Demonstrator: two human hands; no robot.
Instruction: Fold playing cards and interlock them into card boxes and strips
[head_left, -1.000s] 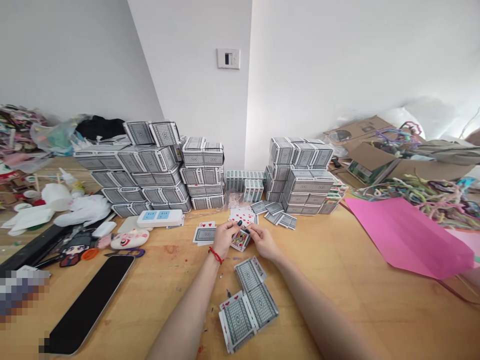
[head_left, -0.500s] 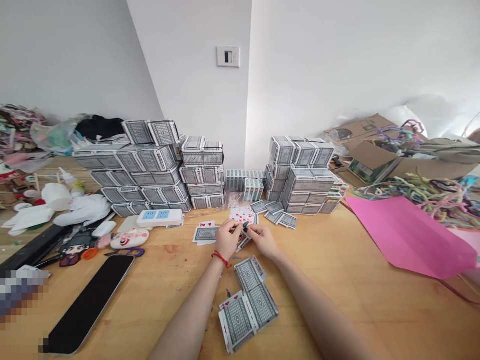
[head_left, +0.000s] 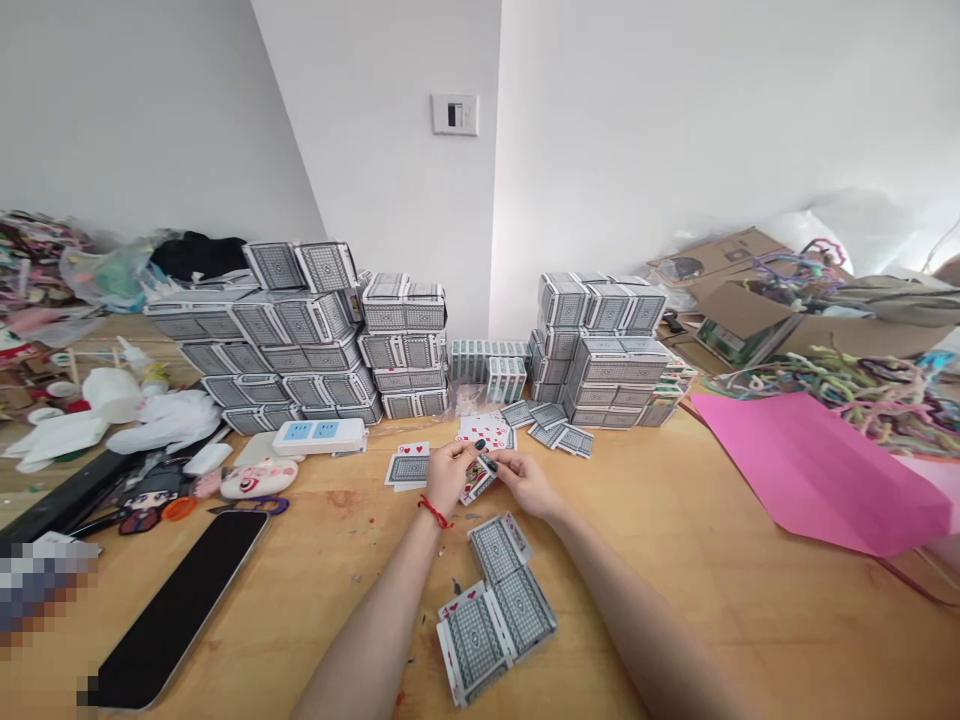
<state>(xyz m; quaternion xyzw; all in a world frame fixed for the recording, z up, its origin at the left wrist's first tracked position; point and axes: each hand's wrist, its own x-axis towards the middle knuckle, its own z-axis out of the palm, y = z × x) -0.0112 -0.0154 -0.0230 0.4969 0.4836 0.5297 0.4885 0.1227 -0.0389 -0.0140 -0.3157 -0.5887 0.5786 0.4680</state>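
Observation:
My left hand (head_left: 451,474) and my right hand (head_left: 527,482) meet over the middle of the table, fingers pinched. Between them is a playing card (head_left: 475,483) with a coloured face-card picture, tilted and partly covered by the fingers. Just beyond lie face-up red diamond cards (head_left: 489,431). By my left wrist rests a face-down card (head_left: 409,469) over a nine of hearts. Below the hands, on the wood, sits a joined piece of folded grey-backed cards (head_left: 517,600). Several loose cards (head_left: 550,421) lie behind my right hand.
Tall stacks of card blocks stand at left (head_left: 315,345) and right (head_left: 615,370). Small card boxes (head_left: 507,378) sit between them. A white power strip (head_left: 320,436), a black phone (head_left: 184,610) and a purple-handled tool (head_left: 271,505) lie left; pink paper (head_left: 817,465) lies right.
My hands have drawn slightly apart, the left one moving a little left. More of the face card now shows between them. The stacks and the joined piece stay put.

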